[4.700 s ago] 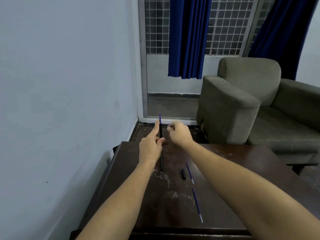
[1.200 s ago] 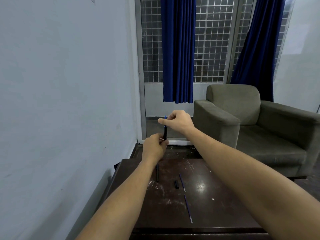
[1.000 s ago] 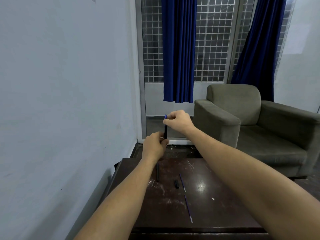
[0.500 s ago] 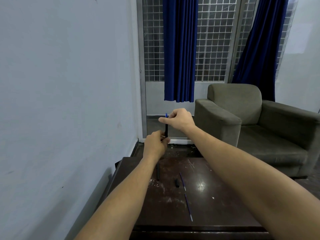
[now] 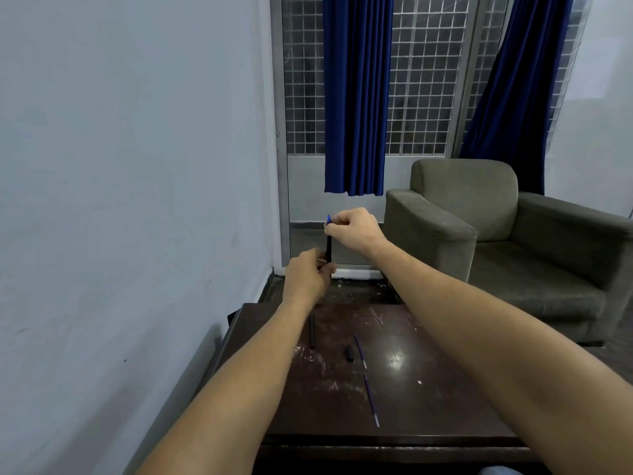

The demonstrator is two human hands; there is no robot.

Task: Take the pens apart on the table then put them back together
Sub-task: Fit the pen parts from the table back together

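Observation:
A black pen barrel (image 5: pixel 329 249) stands upright in the air beyond the far edge of the table. My left hand (image 5: pixel 308 275) grips its lower end. My right hand (image 5: pixel 352 228) pinches its upper end, where a small blue tip (image 5: pixel 329 219) shows. On the dark wooden table (image 5: pixel 428 389) lie a second black barrel (image 5: pixel 312 331), a short black piece (image 5: pixel 349 353) and two thin blue refills (image 5: pixel 360 346) (image 5: pixel 371 399).
A pale wall runs close along the left of the table. A grey-green armchair (image 5: pixel 496 241) stands beyond the table to the right. Blue curtains (image 5: pixel 356 97) hang over a gridded window at the back. The table top is scratched and smeared with white marks.
Since the oldest frame both hands have lifted the barrel off the table and my right hand has closed on its top. Over the last second the hands have hardly moved.

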